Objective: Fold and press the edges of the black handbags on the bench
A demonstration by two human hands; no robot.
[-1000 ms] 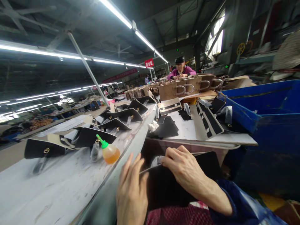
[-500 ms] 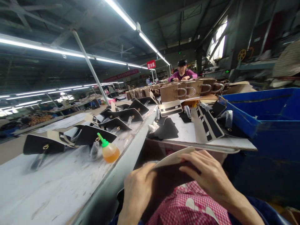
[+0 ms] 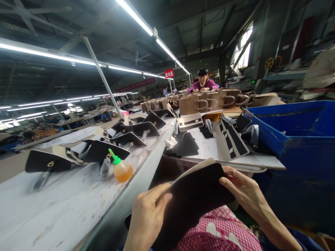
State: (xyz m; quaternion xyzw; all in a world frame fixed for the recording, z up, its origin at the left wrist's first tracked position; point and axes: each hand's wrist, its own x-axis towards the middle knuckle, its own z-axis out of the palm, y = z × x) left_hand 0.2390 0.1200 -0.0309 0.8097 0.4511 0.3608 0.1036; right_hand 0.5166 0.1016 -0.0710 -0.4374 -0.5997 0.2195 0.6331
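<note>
Holding a black panel point(image 3: 196, 198) in both hands

Nearest the camera, the left hand point(image 3: 148, 218) clasps the panel's near left corner, thumb and fingers closed on its edge. The right hand point(image 3: 243, 190) pinches the panel's far right edge, fingers curled over the top. The panel is tilted, its far edge raised and showing a pale underside, and it hangs above a pink checked cloth point(image 3: 217, 230) on the person's lap.

Just left of the hands runs a long white table point(image 3: 65, 209). On it lies an orange glue bottle point(image 3: 121, 169) with a green nozzle, and behind the bottle a row of black flaps point(image 3: 103, 151) with gold clasps leads away. Straight ahead, a white board point(image 3: 209, 146) carries more black and tan pieces. A blue bin point(image 3: 300, 139) stands to the right of the board.

Farther off, brown bags point(image 3: 193, 103) with loop handles are lined up. Behind them sits a person in a purple top point(image 3: 202, 83), with a red sign point(image 3: 169, 73) hanging to that person's left.
</note>
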